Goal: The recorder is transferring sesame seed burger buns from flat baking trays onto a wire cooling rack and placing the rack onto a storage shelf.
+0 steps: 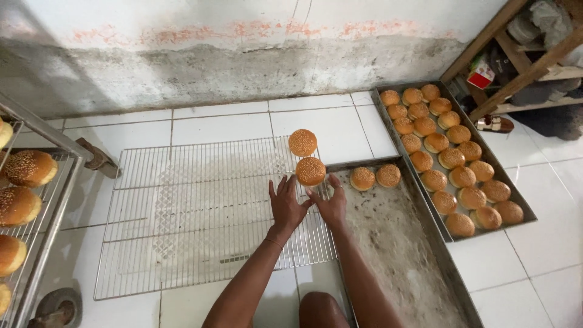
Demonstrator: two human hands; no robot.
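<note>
- Head view: both hands are lying flat and open on the wire cooling rack, which is resting on the white tiled floor.
- The left hand is spreading its fingers wide and gripping nothing; its fingertips are sitting just short of the near sesame bun.
- The right hand is equally open and empty, its fingers pointing up beside that same bun (touching or not, I cannot tell).
- A second sesame bun is sitting on the rack just beyond the first, at the rack's right end.
- Right of the rack, a floury metal tray is holding two buns; further right, a full tray of buns is lying against it.
- Beyond the full tray, a small red-and-white box is sitting by a wooden shelf frame; its print is too small to make out.
- Left of the rack, a trolley shelf of buns is being cut off by the picture's edge.
</note>
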